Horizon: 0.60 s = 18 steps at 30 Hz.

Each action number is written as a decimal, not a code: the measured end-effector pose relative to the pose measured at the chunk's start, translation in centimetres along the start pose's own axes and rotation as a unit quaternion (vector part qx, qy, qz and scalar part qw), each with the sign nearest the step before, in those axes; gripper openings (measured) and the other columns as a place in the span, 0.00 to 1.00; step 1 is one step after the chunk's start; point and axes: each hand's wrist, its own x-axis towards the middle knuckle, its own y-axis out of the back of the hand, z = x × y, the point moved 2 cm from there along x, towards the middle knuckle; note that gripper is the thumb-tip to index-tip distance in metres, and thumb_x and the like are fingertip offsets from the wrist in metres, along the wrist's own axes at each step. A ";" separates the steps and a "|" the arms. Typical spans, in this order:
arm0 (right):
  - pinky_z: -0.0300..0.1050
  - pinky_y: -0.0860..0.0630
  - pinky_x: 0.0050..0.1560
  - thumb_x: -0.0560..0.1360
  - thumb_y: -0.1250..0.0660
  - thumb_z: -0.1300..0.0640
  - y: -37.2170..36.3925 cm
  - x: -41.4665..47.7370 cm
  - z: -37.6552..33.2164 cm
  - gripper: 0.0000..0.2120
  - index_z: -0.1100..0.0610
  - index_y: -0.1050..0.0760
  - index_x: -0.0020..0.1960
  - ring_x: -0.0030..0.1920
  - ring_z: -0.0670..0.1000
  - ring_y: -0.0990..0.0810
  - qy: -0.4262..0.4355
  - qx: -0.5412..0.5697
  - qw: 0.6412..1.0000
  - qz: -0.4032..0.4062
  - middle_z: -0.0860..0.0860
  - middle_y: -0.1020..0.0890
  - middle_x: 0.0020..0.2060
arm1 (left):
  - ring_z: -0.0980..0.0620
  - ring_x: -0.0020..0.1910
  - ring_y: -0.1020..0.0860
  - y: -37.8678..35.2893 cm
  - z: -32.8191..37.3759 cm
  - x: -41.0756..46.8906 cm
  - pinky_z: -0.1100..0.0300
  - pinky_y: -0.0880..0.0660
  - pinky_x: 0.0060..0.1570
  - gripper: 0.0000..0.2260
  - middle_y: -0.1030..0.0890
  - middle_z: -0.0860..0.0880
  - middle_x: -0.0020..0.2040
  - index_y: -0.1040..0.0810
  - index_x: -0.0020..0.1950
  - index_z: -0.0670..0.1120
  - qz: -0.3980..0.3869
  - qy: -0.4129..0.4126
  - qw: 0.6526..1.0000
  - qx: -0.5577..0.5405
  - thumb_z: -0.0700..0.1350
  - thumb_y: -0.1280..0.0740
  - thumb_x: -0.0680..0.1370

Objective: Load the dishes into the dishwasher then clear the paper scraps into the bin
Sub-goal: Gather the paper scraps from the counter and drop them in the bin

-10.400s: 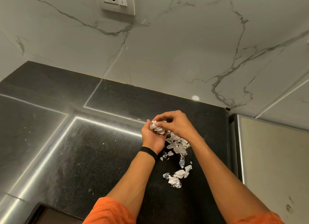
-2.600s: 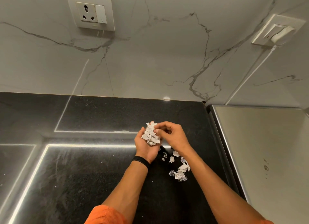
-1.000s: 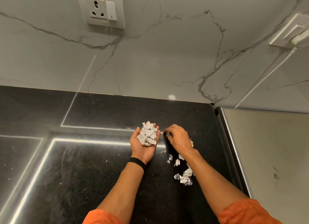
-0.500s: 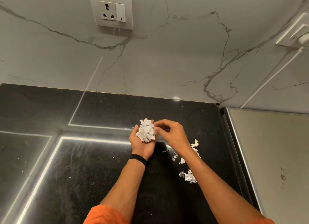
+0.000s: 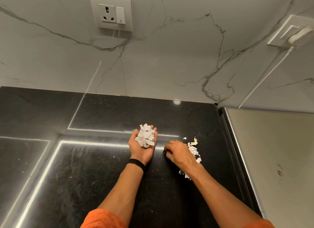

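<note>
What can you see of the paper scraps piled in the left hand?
The paper scraps are small, torn, crumpled white-grey bits, heaped loosely in one mound. They lie on the upturned, cupped palm and fingers of the left hand, over the black counter. Nothing else touches them.

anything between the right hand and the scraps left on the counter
Nothing visible: the right hand is down at the counter, with the loose scraps right beside it, some hidden behind it.
</note>
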 end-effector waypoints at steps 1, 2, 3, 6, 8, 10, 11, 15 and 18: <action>0.46 0.23 0.54 0.76 0.33 0.59 0.0 0.0 0.0 0.08 0.55 0.16 0.52 0.49 0.51 0.18 -0.024 0.014 1.000 0.004 0.50 0.16 0.47 | 0.39 0.68 0.24 -0.1 -0.1 0.0 0.47 0.29 0.70 0.22 0.21 0.38 0.67 0.24 0.70 0.41 0.001 0.002 1.000 0.002 0.53 0.43 0.83; 0.45 0.22 0.52 0.75 0.31 0.58 0.1 0.1 0.2 0.07 0.54 0.15 0.51 0.48 0.49 0.18 -0.066 0.056 0.996 0.016 0.49 0.15 0.46 | 0.39 0.68 0.24 -0.1 -0.2 0.0 0.47 0.29 0.70 0.22 0.21 0.38 0.67 0.24 0.70 0.41 0.001 0.002 1.000 0.004 0.53 0.42 0.83; 0.43 0.21 0.51 0.75 0.29 0.58 0.5 0.1 0.3 0.06 0.52 0.15 0.50 0.46 0.46 0.17 -0.115 0.121 0.985 0.040 0.46 0.15 0.44 | 0.39 0.68 0.24 -0.2 -0.3 0.0 0.47 0.29 0.71 0.22 0.21 0.38 0.67 0.24 0.70 0.40 0.001 0.003 1.000 0.008 0.53 0.42 0.83; 0.34 0.23 0.48 0.74 0.25 0.59 2.2 0.2 0.2 0.06 0.47 0.14 0.46 0.44 0.38 0.17 -0.167 0.319 0.927 0.105 0.40 0.14 0.40 | 0.39 0.68 0.24 -0.4 -1.1 -0.1 0.47 0.31 0.72 0.22 0.20 0.38 0.66 0.24 0.70 0.40 0.004 0.005 1.000 0.025 0.53 0.42 0.83; 0.34 0.22 0.51 0.74 0.25 0.58 3.6 0.4 -0.9 0.07 0.46 0.14 0.47 0.47 0.37 0.16 -0.124 0.370 0.915 0.102 0.38 0.14 0.43 | 0.41 0.68 0.25 -0.3 -1.8 0.0 0.47 0.34 0.74 0.23 0.21 0.39 0.67 0.24 0.69 0.40 0.000 0.012 0.999 0.033 0.53 0.42 0.83; 0.37 0.21 0.55 0.74 0.25 0.57 4.7 0.7 -2.2 0.07 0.44 0.14 0.49 0.50 0.38 0.16 -0.096 0.378 0.916 0.097 0.39 0.14 0.45 | 0.41 0.68 0.26 -0.4 -2.6 0.2 0.47 0.36 0.76 0.24 0.23 0.38 0.68 0.25 0.71 0.39 -0.012 0.025 0.999 0.029 0.54 0.42 0.82; 0.38 0.21 0.56 0.75 0.25 0.56 4.9 0.9 -2.5 0.07 0.44 0.14 0.49 0.51 0.39 0.17 -0.091 0.377 0.917 0.091 0.39 0.14 0.46 | 0.41 0.69 0.26 -0.6 -3.1 0.2 0.47 0.36 0.76 0.25 0.23 0.37 0.67 0.27 0.73 0.38 -0.017 0.034 0.999 0.023 0.53 0.42 0.82; 0.37 0.21 0.54 0.76 0.26 0.57 5.5 1.0 -2.1 0.08 0.45 0.14 0.51 0.50 0.38 0.17 -0.093 0.378 0.913 0.122 0.40 0.14 0.46 | 0.40 0.70 0.26 -1.6 -3.9 -0.2 0.48 0.34 0.75 0.25 0.24 0.38 0.69 0.27 0.73 0.37 -0.031 0.046 0.998 0.010 0.53 0.42 0.82; 0.32 0.23 0.51 0.77 0.27 0.58 5.9 0.1 0.0 0.07 0.46 0.15 0.50 0.48 0.37 0.18 -0.126 0.331 0.922 0.156 0.39 0.15 0.44 | 0.40 0.68 0.24 -1.7 -3.5 -0.3 0.48 0.32 0.72 0.24 0.23 0.38 0.69 0.26 0.73 0.39 -0.031 0.041 0.999 -0.002 0.53 0.42 0.83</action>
